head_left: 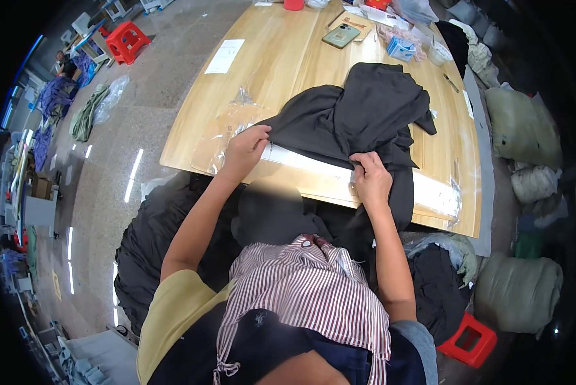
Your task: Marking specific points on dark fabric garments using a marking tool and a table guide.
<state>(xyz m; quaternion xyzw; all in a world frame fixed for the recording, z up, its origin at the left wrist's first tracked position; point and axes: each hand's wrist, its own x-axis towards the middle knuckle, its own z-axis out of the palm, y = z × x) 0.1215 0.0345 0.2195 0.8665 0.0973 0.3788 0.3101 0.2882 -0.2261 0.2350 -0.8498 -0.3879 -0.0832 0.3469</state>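
Observation:
A black garment (371, 109) lies bunched on the wooden table (262, 64), its near edge stretched between my two hands. My left hand (248, 146) pinches the garment's left corner. With thumb and fingers closed, my right hand (371, 176) grips the same edge farther right. Part of the black cloth hangs over the table's front edge beside my right wrist. Beneath the garment's edge runs a white strip (300, 158), partly covered. Clear plastic with a brownish sheet (227, 128) lies to the left of my left hand.
A phone (340, 36), a blue-and-white packet (401, 48) and a pen-like tool (451, 83) lie on the table's far right. White paper (224, 56) is at far left. Black cloth heaps (153, 237) flank me below. Red stools (126, 42) and wrapped bundles (522, 125) stand around.

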